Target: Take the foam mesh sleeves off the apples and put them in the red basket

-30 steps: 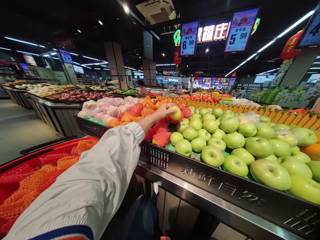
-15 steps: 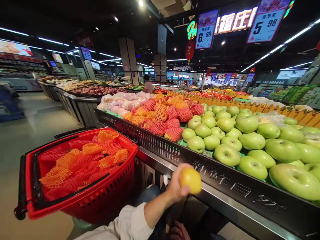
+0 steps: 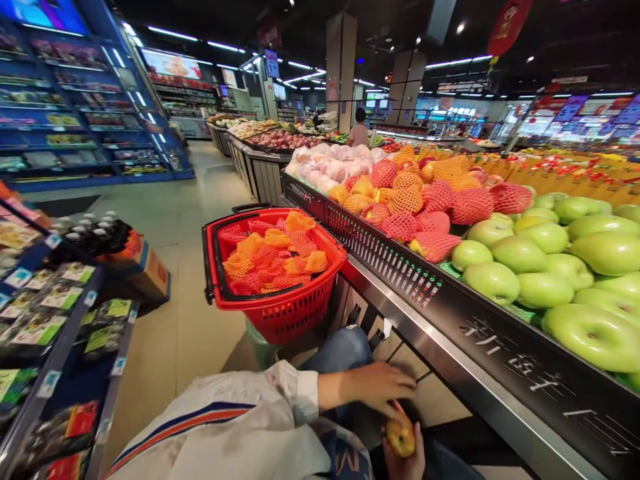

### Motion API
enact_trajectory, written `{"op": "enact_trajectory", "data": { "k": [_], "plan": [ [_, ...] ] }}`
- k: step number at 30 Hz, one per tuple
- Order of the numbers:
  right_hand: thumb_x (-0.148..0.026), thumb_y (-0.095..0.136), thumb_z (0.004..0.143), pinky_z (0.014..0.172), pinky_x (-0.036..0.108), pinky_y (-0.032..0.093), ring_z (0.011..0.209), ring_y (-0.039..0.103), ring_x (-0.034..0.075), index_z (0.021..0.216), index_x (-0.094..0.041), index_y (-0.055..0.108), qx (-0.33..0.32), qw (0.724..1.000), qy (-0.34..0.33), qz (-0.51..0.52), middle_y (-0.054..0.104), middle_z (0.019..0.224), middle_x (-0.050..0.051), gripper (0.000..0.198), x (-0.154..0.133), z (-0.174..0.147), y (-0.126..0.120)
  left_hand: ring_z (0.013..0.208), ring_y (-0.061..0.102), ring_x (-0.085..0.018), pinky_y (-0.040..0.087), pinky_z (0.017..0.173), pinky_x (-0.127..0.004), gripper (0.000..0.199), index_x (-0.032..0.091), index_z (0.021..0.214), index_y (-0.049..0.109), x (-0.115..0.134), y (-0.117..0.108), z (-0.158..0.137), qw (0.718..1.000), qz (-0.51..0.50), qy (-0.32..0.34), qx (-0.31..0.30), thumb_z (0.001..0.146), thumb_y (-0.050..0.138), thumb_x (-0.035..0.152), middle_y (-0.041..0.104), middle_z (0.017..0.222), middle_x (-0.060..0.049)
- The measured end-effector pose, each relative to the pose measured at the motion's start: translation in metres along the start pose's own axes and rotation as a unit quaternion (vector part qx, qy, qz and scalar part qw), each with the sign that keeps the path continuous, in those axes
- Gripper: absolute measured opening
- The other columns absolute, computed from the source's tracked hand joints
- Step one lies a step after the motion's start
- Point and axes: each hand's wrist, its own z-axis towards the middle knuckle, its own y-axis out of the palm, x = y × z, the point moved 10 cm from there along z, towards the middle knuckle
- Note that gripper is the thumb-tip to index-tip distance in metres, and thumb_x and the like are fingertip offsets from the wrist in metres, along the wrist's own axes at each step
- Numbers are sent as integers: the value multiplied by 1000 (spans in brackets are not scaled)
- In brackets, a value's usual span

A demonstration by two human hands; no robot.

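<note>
My right hand (image 3: pixel 406 461) is at the bottom, low beside my knees, closed round a red-and-yellow apple (image 3: pixel 401 437) from below. Over it reaches my left hand (image 3: pixel 379 385), coming from a white sleeve. Its fingers are stretched out and slightly blurred, the thumb side close to the apple; whether it touches is hard to tell. The stem hollow of the apple faces up. To the left of the display stands a red shopping basket (image 3: pixel 280 311) full of red and orange foam fruit nets (image 3: pixel 265 250).
A black-edged display stand (image 3: pixel 395 277) runs along the right. It holds green apples (image 3: pixel 543 257), net-wrapped fruit (image 3: pixel 407 190) and bagged pale fruit (image 3: pixel 337 163). Shelves of packets (image 3: pixel 55 313) and a box of bottles (image 3: pixel 145 267) stand at left. A person (image 3: pixel 358 130) is farther off.
My left hand held a yellow fruit up before the display; it has come down to my right hand, where an apple now sits. The view has swung left.
</note>
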Motion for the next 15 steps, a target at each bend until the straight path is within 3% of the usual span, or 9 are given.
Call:
{"op": "enact_trajectory", "data": {
  "k": [3, 5, 7, 8, 11, 13, 15],
  "plan": [
    [-59, 85, 57, 57, 30, 56, 69, 73, 22, 98, -21, 80, 40, 996, 37, 64, 80, 88, 8, 56, -1, 0, -16, 124, 63, -30, 52, 101, -41, 45, 23, 124, 65, -20, -120, -18, 985, 32, -86, 145, 92, 59, 55, 64, 139, -13],
    [-60, 84, 57, 58, 31, 56, 71, 73, 23, 99, -22, 79, 52, 994, 27, 89, 80, 90, 8, 57, -6, 3, -26, 128, 60, -29, 47, 108, -42, 42, 22, 122, 66, -42, -213, -47, 942, 39, -183, 278, 96, 54, 52, 65, 138, -14],
    [-61, 82, 57, 59, 31, 56, 72, 72, 23, 97, -21, 79, 61, 993, 18, 97, 79, 90, 8, 56, -7, 6, -33, 121, 63, -28, 48, 106, -42, 41, 20, 120, 67, -63, -286, -73, 905, 40, -256, 339, 97, 50, 50, 68, 130, -13],
    [-61, 81, 59, 59, 32, 56, 73, 72, 23, 98, -21, 79, 59, 994, 18, 94, 79, 90, 8, 56, -6, 7, -34, 117, 64, -30, 49, 104, -43, 43, 19, 118, 67, -77, -314, -81, 894, 56, -295, 333, 97, 50, 51, 69, 126, -14],
    [-62, 79, 62, 59, 32, 56, 75, 73, 23, 100, -22, 78, 48, 996, 21, 71, 79, 93, 8, 55, -2, 10, -35, 115, 63, -40, 48, 102, -53, 55, 15, 112, 69, -133, -371, -98, 853, 136, -443, 239, 88, 59, 62, 70, 118, -18],
    [-63, 79, 63, 60, 32, 55, 76, 73, 23, 101, -23, 78, 43, 997, 20, 57, 79, 94, 7, 55, -1, 11, -34, 126, 55, -47, 44, 105, -58, 68, 12, 126, 63, -172, -396, -115, 805, 172, -529, 206, 79, 72, 60, 61, 133, -24],
    [-65, 78, 64, 61, 32, 55, 77, 73, 23, 102, -24, 78, 40, 998, 11, 46, 79, 94, 7, 56, -2, 12, -35, 139, 40, -54, 40, 109, -62, 89, 11, 140, 52, -208, -408, -139, 757, 177, -596, 201, 67, 86, 48, 42, 154, -29]
  ]
}}
